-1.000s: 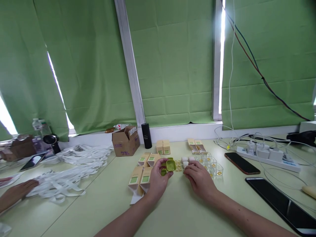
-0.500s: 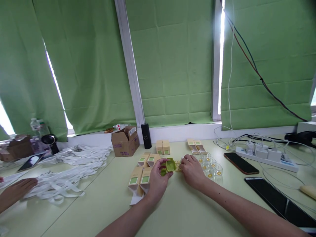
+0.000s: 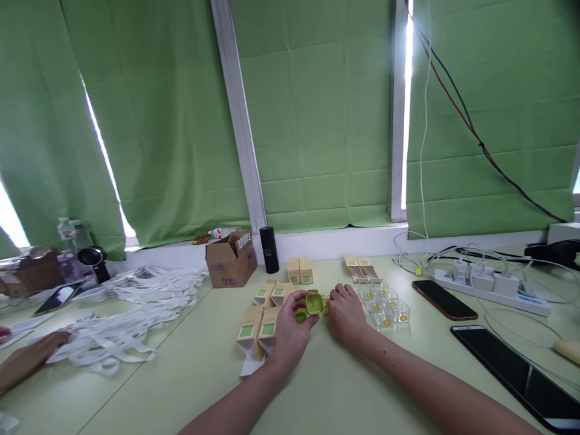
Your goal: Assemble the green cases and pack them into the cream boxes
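Observation:
My left hand is closed around a small green square case, its hollow side facing me. More green plastic shows under the fingers. Just to the right, my right hand rests low over the table with curled fingers. Small yellow pieces peek out beside its fingertips; what the fingers pinch is hidden. Beside my left hand stand several beige cartons with green windows. Clear little boxes with yellow centres sit in a group to the right of my right hand.
Two beige cartons and two open ones stand farther back, near a brown cardboard box and a black cylinder. Phones and a power strip lie right. Another person's hand touches white straps at left.
My right hand has shifted a little left, nearer the green case, and now covers most of the yellow pieces. My left hand keeps its hold. The other person's hand has moved slightly.

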The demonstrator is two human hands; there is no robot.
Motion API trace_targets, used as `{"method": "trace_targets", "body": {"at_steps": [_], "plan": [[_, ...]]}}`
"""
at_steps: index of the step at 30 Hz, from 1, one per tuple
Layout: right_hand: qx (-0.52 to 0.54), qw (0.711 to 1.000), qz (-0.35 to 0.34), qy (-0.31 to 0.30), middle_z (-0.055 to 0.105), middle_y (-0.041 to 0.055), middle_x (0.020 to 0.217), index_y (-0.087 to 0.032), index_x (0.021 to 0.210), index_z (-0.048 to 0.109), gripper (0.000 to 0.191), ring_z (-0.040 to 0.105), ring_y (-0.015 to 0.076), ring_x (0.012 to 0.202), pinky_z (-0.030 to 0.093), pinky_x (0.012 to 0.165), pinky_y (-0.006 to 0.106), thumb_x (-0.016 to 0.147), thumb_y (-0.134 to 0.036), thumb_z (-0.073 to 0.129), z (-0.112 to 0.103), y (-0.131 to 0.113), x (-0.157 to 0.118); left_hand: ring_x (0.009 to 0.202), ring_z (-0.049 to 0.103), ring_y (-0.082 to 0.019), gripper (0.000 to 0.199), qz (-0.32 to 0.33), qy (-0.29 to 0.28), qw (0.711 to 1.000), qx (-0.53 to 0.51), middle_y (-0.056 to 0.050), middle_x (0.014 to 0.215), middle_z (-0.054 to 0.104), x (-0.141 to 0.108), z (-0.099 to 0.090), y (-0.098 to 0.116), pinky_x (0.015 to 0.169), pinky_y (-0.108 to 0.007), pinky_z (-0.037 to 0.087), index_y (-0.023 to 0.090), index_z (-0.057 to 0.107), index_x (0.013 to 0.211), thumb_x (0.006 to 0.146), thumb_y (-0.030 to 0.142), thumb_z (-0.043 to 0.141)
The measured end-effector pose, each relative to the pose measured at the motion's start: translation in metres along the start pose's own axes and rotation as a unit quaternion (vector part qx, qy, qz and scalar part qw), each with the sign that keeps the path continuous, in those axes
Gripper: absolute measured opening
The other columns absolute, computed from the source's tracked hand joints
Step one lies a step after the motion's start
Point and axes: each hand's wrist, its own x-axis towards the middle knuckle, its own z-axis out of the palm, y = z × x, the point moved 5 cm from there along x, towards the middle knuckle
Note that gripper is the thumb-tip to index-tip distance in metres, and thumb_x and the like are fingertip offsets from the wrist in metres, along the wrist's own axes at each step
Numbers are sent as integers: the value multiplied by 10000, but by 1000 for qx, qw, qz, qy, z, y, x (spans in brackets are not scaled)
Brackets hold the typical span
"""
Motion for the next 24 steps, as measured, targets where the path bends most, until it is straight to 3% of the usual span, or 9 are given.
{"method": "trace_targets", "body": {"at_steps": [6, 10, 16, 18, 21, 24], "plan": [[31, 999, -23, 1, 750, 168, 998, -139, 904, 750, 211, 589, 318, 1057, 351, 874, 395, 738, -36, 668, -11, -2, -9, 1040, 678, -249, 439, 12, 10, 1000, 4, -92, 1161, 729, -1, 0, 7, 940, -386, 550, 209, 666, 1115, 695, 157, 780], [71, 997, -40, -2, 761, 136, 923, -151, 866, 726, 246, 640, 281, 959, 371, 809, 356, 696, 11, 654, -20, -4, -27, 1046, 676, -245, 427, 22, 4, 1000, 13, -90, 1164, 724, -2, 0, 10, 949, -385, 545, 212, 673, 1125, 713, 138, 760], [162, 986, -24, 8, 751, 55, 854, -198, 856, 668, 239, 668, 199, 773, 359, 631, 281, 837, 1, 538, -20, 0, -52, 1090, 668, -259, 440, 16, 9, 1000, 23, -101, 1204, 710, -2, -2, 5, 978, -411, 539, 217, 663, 1150, 728, 126, 745], [265, 964, -21, 24, 741, 36, 850, -211, 894, 638, 224, 666, 185, 746, 391, 629, 266, 896, -39, 495, -19, 2, -55, 1096, 668, -262, 442, 18, 7, 999, 27, -105, 1212, 709, -1, -2, 4, 982, -416, 538, 215, 662, 1158, 733, 127, 745], [451, 891, -14, 58, 690, 8, 798, -230, 938, 574, 156, 640, 181, 710, 447, 648, 272, 940, -113, 471, -20, 7, -55, 1077, 676, -260, 437, 22, 11, 999, 30, -105, 1200, 714, -1, -3, 2, 976, -415, 540, 211, 663, 1152, 730, 130, 746], [551, 830, -7, 88, 643, 1, 793, -240, 932, 535, 84, 626, 183, 736, 490, 690, 293, 987, -216, 477, -24, 9, -54, 1068, 681, -256, 435, 24, 16, 999, 33, -97, 1186, 724, -1, -3, 2, 973, -405, 543, 213, 671, 1143, 725, 129, 753]]}}
